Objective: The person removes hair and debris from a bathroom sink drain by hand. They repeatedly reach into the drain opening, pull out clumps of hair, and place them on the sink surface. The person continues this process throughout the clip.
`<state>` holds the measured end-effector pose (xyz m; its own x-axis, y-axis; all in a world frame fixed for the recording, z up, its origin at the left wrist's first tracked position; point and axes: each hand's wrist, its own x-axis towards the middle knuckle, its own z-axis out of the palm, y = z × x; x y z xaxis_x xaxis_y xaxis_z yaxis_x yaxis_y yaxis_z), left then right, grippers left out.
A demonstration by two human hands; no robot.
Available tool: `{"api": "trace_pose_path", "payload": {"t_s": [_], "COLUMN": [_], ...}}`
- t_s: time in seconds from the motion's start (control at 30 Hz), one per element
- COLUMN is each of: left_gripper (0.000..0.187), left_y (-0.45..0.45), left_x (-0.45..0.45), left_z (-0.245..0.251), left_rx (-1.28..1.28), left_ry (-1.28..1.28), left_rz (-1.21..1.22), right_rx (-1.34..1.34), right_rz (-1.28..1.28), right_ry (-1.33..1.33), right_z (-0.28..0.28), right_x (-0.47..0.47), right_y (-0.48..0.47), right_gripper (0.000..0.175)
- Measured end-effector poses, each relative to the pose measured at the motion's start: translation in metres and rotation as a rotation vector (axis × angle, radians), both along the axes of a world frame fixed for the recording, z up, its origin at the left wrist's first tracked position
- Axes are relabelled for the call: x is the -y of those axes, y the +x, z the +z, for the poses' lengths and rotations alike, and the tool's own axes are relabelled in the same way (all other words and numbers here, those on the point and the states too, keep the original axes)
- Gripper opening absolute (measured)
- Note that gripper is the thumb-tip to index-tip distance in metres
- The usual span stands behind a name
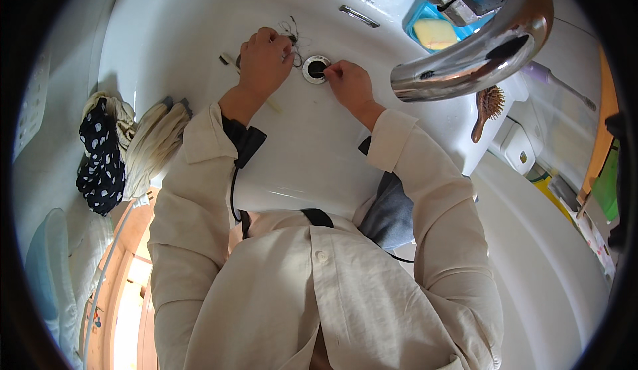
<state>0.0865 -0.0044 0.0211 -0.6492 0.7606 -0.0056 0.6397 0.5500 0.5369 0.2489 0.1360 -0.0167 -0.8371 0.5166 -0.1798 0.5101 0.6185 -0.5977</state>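
A white washbasin (309, 136) lies before me, with a round metal-rimmed drain (307, 77) in its floor. At the drain's right edge, my right hand (353, 87) has thumb and forefinger pinched together; a thin strand seems to run from them across the dark opening. My left hand (264, 61) is low over the basin left of the drain, its fingers curled; what is under them is hidden. Next to its fingertips lies a tangle of dark hair (293, 37). A toothbrush (230, 63) with dark bristles passes beneath the left hand, and a pale yellow handle end shows below.
A chrome faucet (463, 73) arches over the right side. Behind it, yellow soap (434, 33) sits in a blue dish (412, 21). A wooden hairbrush (481, 116) rests on the right rim. Cloths, one polka-dotted (102, 161), are bunched at left beside a cable (110, 255).
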Motion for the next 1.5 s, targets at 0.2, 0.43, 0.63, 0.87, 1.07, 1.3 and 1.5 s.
{"api": "trace_pose_path", "payload": {"t_s": [0.2, 0.43, 0.63, 0.87, 1.07, 1.3, 1.5], "left_gripper": [0.022, 0.021, 0.017, 0.016, 0.012, 0.012, 0.024], "left_y": [-0.009, -0.015, -0.004, 0.01, 0.022, 0.034, 0.029], "left_x": [0.008, 0.008, 0.002, -0.005, -0.009, -0.016, -0.015], "left_z": [0.004, 0.008, 0.009, 0.002, -0.004, -0.002, 0.01], "left_rx": [-0.164, -0.14, -0.077, 0.061, 0.129, -0.029, 0.051], "left_ry": [-0.146, -0.004, 0.053, 0.018, -0.02, -0.061, 0.058], "left_rz": [-0.041, 0.017, -0.051, -0.256, -0.351, -0.414, -0.341], "right_rx": [-0.02, -0.111, 0.115, 0.219, 0.247, 0.262, 0.123], "right_rz": [-0.004, 0.362, 0.635, 0.699, 0.635, 0.546, 0.428], "right_ry": [-0.117, -0.107, 0.174, 0.071, -0.099, -0.231, -0.414], "right_z": [0.021, 0.032, 0.039, 0.037, 0.033, 0.031, 0.035], "right_x": [-0.018, -0.024, -0.03, -0.043, -0.056, -0.065, -0.074], "right_y": [-0.003, -0.02, -0.037, -0.05, -0.052, -0.044, -0.034], "right_gripper": [0.017, 0.009, 0.006, 0.01, 0.012, 0.012, 0.014]}}
